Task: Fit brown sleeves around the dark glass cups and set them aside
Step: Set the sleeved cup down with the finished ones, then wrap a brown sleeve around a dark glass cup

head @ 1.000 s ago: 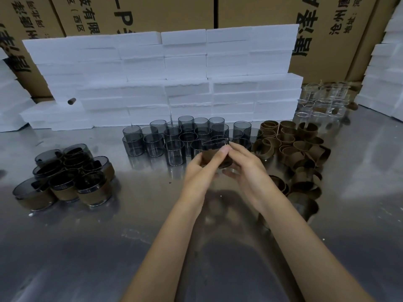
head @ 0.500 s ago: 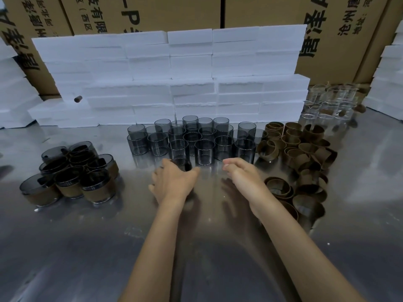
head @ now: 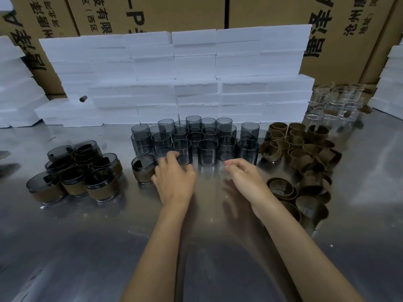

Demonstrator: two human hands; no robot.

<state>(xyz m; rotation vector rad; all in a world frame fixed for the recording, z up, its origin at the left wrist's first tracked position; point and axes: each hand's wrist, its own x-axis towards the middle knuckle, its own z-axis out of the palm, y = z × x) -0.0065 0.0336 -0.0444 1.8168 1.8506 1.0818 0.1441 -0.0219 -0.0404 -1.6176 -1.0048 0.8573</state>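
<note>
Two bare forearms are reaching up from the bottom edge over a shiny brushed-metal table (head: 65, 247). The left hand (head: 174, 177) is lying palm down with its fingers loosely bent; its fingertips are touching the side of a dark smoked-glass cup wrapped in a brown sleeve (head: 144, 171), which is standing upright on the table just at the hand's nine o'clock. Whether the fingers are actually gripping it cannot be told. The right hand (head: 244, 177) is hovering with fingers loosely curled and is holding nothing.

At ten o'clock from the left hand, well apart, a cluster of finished sleeved dark cups (head: 78, 171) is sitting in a pile. At twelve o'clock, just beyond both hands, bare dark grey glass cups (head: 196, 138) are standing upright in close rows. At three o'clock from the right hand, loose brown cardboard sleeve rings (head: 303, 162) are lying heaped, some nested.

Farther back at twelve o'clock, white foam blocks (head: 174, 77) are stacked like a wall, with clear glass cups (head: 333, 101) standing at their right end. Behind everything, brown cardboard cartons (head: 174, 12) with black print are filling the background.
</note>
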